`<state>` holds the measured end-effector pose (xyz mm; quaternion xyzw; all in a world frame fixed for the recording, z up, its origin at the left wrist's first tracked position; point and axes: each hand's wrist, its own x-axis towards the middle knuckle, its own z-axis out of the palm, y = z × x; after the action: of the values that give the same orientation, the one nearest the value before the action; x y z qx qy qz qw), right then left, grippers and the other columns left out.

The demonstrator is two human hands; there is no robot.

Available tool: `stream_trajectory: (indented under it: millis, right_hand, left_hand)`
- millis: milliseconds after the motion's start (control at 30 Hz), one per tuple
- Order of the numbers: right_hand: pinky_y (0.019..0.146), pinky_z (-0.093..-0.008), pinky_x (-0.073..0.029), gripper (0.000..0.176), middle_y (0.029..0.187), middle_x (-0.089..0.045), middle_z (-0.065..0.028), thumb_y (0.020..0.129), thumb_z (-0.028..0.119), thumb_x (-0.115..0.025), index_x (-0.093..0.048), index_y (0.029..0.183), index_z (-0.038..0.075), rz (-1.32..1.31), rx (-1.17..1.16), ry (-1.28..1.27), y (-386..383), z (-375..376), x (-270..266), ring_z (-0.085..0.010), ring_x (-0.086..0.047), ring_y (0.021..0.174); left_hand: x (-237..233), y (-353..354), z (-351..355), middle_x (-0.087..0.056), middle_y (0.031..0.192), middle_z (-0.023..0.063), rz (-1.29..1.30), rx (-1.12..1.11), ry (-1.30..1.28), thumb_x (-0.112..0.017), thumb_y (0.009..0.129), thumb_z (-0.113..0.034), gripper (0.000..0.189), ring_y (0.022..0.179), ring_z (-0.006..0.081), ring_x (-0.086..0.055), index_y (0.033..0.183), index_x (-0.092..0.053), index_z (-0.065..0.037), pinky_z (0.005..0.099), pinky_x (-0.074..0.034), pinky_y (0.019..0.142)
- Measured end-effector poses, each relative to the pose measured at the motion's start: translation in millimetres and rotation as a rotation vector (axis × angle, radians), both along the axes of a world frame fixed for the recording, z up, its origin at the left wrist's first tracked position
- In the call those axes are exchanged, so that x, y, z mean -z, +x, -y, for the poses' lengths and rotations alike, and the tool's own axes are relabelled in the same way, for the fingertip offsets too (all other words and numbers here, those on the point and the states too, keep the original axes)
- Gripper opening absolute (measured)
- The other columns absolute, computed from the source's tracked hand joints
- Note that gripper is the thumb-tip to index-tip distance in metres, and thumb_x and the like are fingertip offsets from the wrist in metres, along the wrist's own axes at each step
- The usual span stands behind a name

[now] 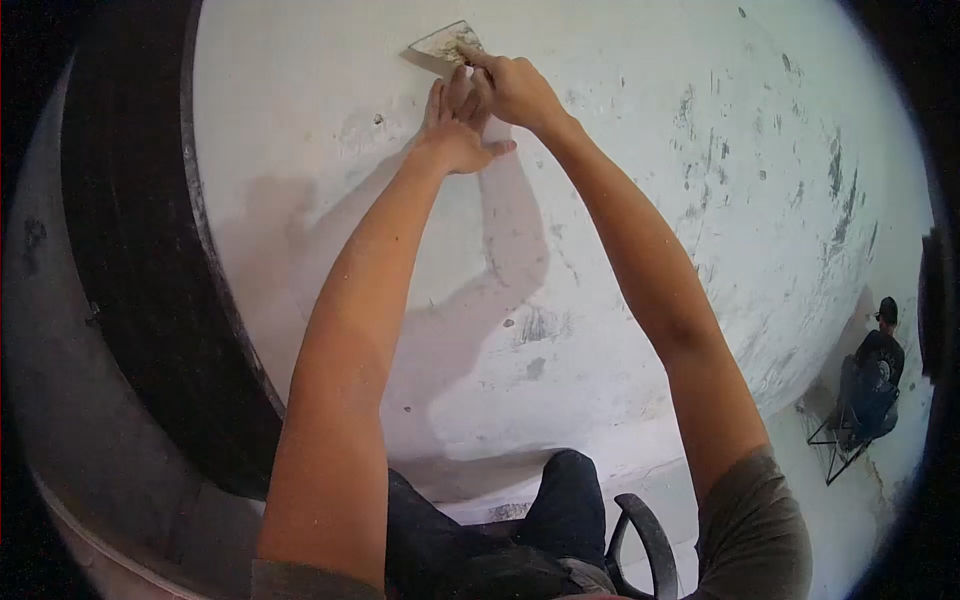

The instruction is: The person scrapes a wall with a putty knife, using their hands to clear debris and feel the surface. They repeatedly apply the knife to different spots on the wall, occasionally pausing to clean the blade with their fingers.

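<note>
My right hand [518,92] grips a putty knife [442,42] high on the white wall [620,200], one finger stretched along its blade. The blade is wide and smeared with pale, dried-looking material. Just below it, my left hand [460,138] is raised with fingers spread, close to or against the wall; contact is hard to make out. Its fingertips come near the right hand and the knife, and the handle is mostly hidden in my right fist. Dark scuffs, scrapes and small pits mark the wall around both hands.
A dark frame or panel [135,230] runs down the left side. Below me are my legs [565,500] and a black chair armrest [648,545]. Far to the right, another person [878,365] sits on a folding-type chair [838,445] near the wall.
</note>
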<state>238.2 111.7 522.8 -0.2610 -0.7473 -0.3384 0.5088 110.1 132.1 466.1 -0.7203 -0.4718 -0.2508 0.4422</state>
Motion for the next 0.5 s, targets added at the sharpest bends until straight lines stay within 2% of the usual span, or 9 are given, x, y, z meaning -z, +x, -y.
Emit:
stream_trajectory:
  millis: [133, 200, 333, 433, 500]
  right_hand:
    - [0.057, -0.0402, -0.048, 0.043, 0.064, -0.061, -0.0213, 0.089, 0.015, -0.046, -0.059, 0.130, 0.011, -0.024, -0.012, -0.022, -0.3, 2.8, -2.8, -0.0300, -0.058, 0.051]
    - [0.057, -0.0404, -0.048, 0.043, 0.064, -0.061, -0.0211, 0.089, 0.015, -0.046, -0.059, 0.130, 0.012, -0.019, -0.009, -0.027, -1.9, 1.4, 0.5, -0.0300, -0.058, 0.051]
    - [0.058, -0.0413, -0.048, 0.042, 0.064, -0.061, -0.0208, 0.089, 0.016, -0.046, -0.059, 0.130, 0.012, -0.019, -0.024, -0.009, -1.7, 0.7, -2.9, -0.0301, -0.058, 0.052]
    - [0.058, -0.0414, -0.048, 0.042, 0.064, -0.061, -0.0205, 0.089, 0.017, -0.047, -0.059, 0.129, 0.011, -0.042, 0.015, -0.037, -3.6, 1.8, -5.0, -0.0298, -0.059, 0.053]
    - [0.059, -0.0413, -0.048, 0.041, 0.064, -0.061, -0.0203, 0.090, 0.018, -0.047, -0.060, 0.128, 0.010, -0.007, 0.032, -0.033, -4.9, 0.9, -1.2, -0.0300, -0.060, 0.053]
  left_hand:
    - [-0.5, -0.8, 0.8, -0.002, 0.161, 0.0061, 0.016, 0.072, 0.030, -0.035, 0.090, -0.068, 0.090, 0.146, 0.0299, 0.016, 0.153, -0.008, -0.010, 0.0494, 0.010, 0.117]
    - [-1.5, 2.1, 2.7, -0.004, 0.161, 0.0063, -0.007, -0.036, -0.052, -0.034, 0.089, -0.070, 0.090, 0.146, 0.0297, 0.016, 0.153, -0.011, -0.011, 0.0493, 0.010, 0.117]
    - [-0.9, 0.8, -5.6, -0.003, 0.161, 0.0061, -0.001, -0.025, 0.010, -0.033, 0.089, -0.071, 0.091, 0.146, 0.0295, 0.016, 0.153, -0.014, -0.010, 0.0493, 0.010, 0.117]
    - [1.1, 0.8, -3.4, -0.003, 0.161, 0.0062, 0.028, 0.066, 0.018, -0.034, 0.088, -0.071, 0.092, 0.146, 0.0294, 0.016, 0.153, -0.014, -0.009, 0.0497, 0.010, 0.117]
    - [-0.1, 2.7, 0.1, -0.002, 0.161, 0.0070, 0.006, -0.038, -0.029, -0.035, 0.089, -0.070, 0.092, 0.146, 0.0293, 0.016, 0.153, -0.014, -0.008, 0.0495, 0.009, 0.117]
